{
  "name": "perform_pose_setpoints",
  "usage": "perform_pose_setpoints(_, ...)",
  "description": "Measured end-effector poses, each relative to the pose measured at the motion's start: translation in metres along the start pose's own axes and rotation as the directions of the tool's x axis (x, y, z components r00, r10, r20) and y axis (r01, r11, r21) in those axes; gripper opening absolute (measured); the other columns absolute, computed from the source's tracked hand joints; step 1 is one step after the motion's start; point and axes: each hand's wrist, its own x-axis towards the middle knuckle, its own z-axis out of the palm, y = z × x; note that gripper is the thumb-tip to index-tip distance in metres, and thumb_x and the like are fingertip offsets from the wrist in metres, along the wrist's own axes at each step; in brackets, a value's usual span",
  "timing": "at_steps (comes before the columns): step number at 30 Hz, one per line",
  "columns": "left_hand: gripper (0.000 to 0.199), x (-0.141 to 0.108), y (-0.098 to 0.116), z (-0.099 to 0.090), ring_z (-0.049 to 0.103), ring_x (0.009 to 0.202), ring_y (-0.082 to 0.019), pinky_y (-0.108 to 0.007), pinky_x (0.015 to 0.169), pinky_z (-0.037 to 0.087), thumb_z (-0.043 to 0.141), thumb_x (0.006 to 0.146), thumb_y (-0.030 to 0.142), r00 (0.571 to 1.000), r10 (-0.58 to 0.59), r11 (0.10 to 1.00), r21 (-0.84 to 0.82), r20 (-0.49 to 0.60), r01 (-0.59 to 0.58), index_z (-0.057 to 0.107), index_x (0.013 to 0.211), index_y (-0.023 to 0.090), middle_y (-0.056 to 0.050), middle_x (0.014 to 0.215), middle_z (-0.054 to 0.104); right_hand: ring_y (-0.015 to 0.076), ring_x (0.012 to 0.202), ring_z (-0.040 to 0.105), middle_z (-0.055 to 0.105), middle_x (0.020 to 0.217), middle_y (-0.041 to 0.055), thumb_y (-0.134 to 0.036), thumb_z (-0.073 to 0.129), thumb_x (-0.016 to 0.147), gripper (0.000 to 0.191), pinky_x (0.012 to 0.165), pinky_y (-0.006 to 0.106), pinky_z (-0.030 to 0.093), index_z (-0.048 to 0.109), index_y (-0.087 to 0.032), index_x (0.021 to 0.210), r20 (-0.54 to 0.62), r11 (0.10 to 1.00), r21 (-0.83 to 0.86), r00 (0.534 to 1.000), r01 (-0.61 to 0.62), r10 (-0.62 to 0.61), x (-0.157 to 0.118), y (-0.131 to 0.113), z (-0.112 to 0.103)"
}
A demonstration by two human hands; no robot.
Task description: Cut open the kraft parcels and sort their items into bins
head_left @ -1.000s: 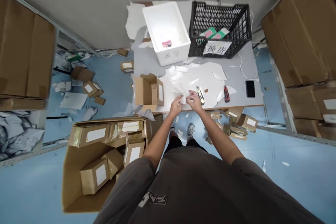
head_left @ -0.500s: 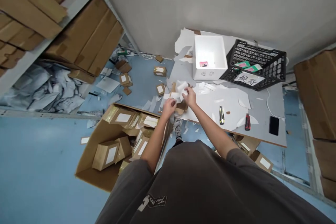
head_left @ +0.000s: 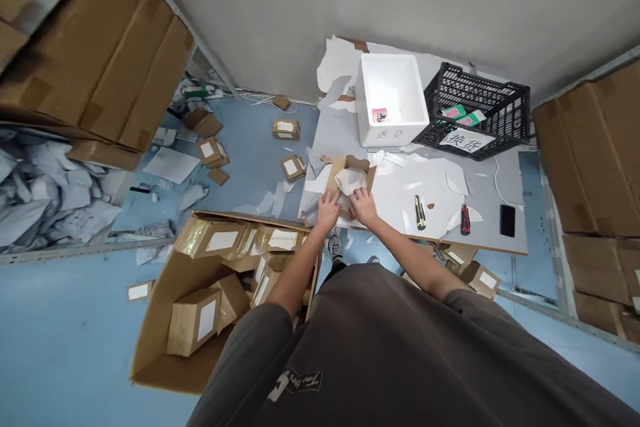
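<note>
A small open cardboard box (head_left: 336, 175) lies at the left end of the table, its flaps raised. Inside it is a crumpled piece of white wrapping paper (head_left: 351, 180); whatever lies under the paper is hidden. My left hand (head_left: 327, 210) is closed at the near left edge of the box, its thumb side beside the paper. My right hand (head_left: 363, 207) has its fingers curled on the near right part of the paper, at the box edge. The fingertips of both hands are partly hidden.
On the table (head_left: 330, 127) stand a white foam box (head_left: 393, 133) and a black crate (head_left: 505, 107). Two utility knives, one yellow-black (head_left: 420, 212) and one red (head_left: 465, 220), lie near a phone (head_left: 507, 220). A large carton (head_left: 155, 340) of parcels stands at left.
Both hands have come down onto the box, and the white paper, held up between them before, now sits inside it. The view has shifted left and slightly turned.
</note>
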Motion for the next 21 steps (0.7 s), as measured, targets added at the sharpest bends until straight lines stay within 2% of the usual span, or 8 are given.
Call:
perform_pose_setpoints(3, 0.023, 0.004, -0.003, 0.005, 0.041, 0.163, -0.036, -0.067, 0.133, 0.029, 0.06, 0.1, 0.017, 0.996, 0.052, 0.998, -0.015, -0.077, -0.053, 0.082, 0.1, 0.025, -0.007, 0.167, 0.059, 0.042, 0.137, 0.047, 0.058, 0.15, 0.0262, -0.028, 0.073, 0.095, 0.042, 0.11, 0.053, 0.045, 0.072, -0.014, 0.135, -0.017, 0.994, -0.015, 0.994, -0.108, 0.108, -0.023, -0.007, 0.002)
perform_pose_setpoints(5, 0.021, 0.001, -0.004, 0.005, 0.042, 0.162, -0.034, -0.064, 0.134, 0.03, 0.063, 0.099, 0.017, 0.987, 0.092, 0.995, -0.027, -0.128, -0.096, 0.081, 0.097, 0.026, -0.006, 0.165, 0.061, 0.0441, 0.143, 0.043, 0.053, 0.156, 0.0262, -0.031, 0.083, 0.089, 0.05, 0.11, 0.053, 0.047, 0.071, -0.016, 0.135, 0.017, 0.982, -0.021, 0.982, -0.187, 0.187, -0.034, -0.007, 0.005)
perform_pose_setpoints(8, 0.013, -0.005, -0.002, -0.003, 0.044, 0.162, -0.033, -0.062, 0.134, 0.033, 0.069, 0.096, 0.018, 0.98, 0.128, 0.99, -0.034, -0.154, -0.135, 0.08, 0.094, 0.025, -0.008, 0.16, 0.065, 0.0454, 0.148, 0.041, 0.05, 0.158, 0.0266, -0.03, 0.088, 0.084, 0.058, 0.11, 0.053, 0.049, 0.069, -0.015, 0.136, 0.031, 0.971, 0.006, 0.971, -0.238, 0.238, -0.044, -0.001, 0.008)
perform_pose_setpoints(11, 0.007, -0.004, 0.01, -0.02, 0.045, 0.161, -0.035, -0.062, 0.132, 0.037, 0.074, 0.094, 0.021, 0.968, 0.173, 0.983, -0.025, -0.182, -0.181, 0.08, 0.094, 0.024, -0.01, 0.158, 0.066, 0.0456, 0.147, 0.043, 0.051, 0.157, 0.0263, -0.029, 0.089, 0.083, 0.061, 0.113, 0.057, 0.049, 0.067, -0.015, 0.138, -0.072, 0.961, 0.088, 0.96, -0.264, 0.27, -0.054, 0.011, 0.001)
perform_pose_setpoints(13, 0.007, 0.003, 0.025, -0.035, 0.045, 0.161, -0.036, -0.063, 0.13, 0.038, 0.073, 0.096, 0.022, 0.951, 0.218, 0.974, -0.016, -0.218, -0.226, 0.08, 0.094, 0.023, -0.011, 0.159, 0.065, 0.0469, 0.149, 0.041, 0.049, 0.158, 0.0259, -0.03, 0.09, 0.081, 0.062, 0.118, 0.061, 0.046, 0.068, -0.016, 0.138, -0.162, 0.947, 0.153, 0.938, -0.283, 0.307, -0.063, 0.022, -0.01)
perform_pose_setpoints(17, 0.013, 0.03, 0.082, -0.06, 0.047, 0.161, -0.036, -0.064, 0.129, 0.039, 0.069, 0.101, 0.028, 0.893, 0.361, 0.925, -0.02, -0.268, -0.379, 0.079, 0.093, 0.025, -0.011, 0.158, 0.066, 0.049, 0.156, 0.034, 0.041, 0.166, 0.0256, -0.029, 0.091, 0.08, 0.067, 0.126, 0.065, 0.037, 0.067, -0.016, 0.141, -0.273, 0.878, 0.27, 0.843, -0.396, 0.464, -0.105, 0.06, -0.046)
perform_pose_setpoints(19, 0.015, 0.048, 0.128, -0.064, 0.047, 0.161, -0.037, -0.065, 0.129, 0.039, 0.068, 0.102, 0.03, 0.849, 0.45, 0.879, -0.033, -0.276, -0.476, 0.079, 0.093, 0.025, -0.011, 0.158, 0.066, 0.048, 0.159, 0.032, 0.039, 0.169, 0.024, -0.029, 0.091, 0.079, 0.07, 0.128, 0.066, 0.036, 0.066, -0.018, 0.144, -0.314, 0.83, 0.313, 0.775, -0.461, 0.549, -0.143, 0.088, -0.064)
perform_pose_setpoints(21, 0.015, 0.067, 0.186, -0.058, 0.046, 0.161, -0.038, -0.065, 0.128, 0.039, 0.068, 0.102, 0.031, 0.793, 0.548, 0.813, -0.053, -0.266, -0.58, 0.08, 0.093, 0.026, -0.011, 0.159, 0.065, 0.0472, 0.159, 0.032, 0.038, 0.17, 0.0226, -0.029, 0.091, 0.078, 0.071, 0.129, 0.066, 0.036, 0.066, -0.02, 0.144, -0.364, 0.778, 0.335, 0.689, -0.532, 0.627, -0.194, 0.119, -0.077)
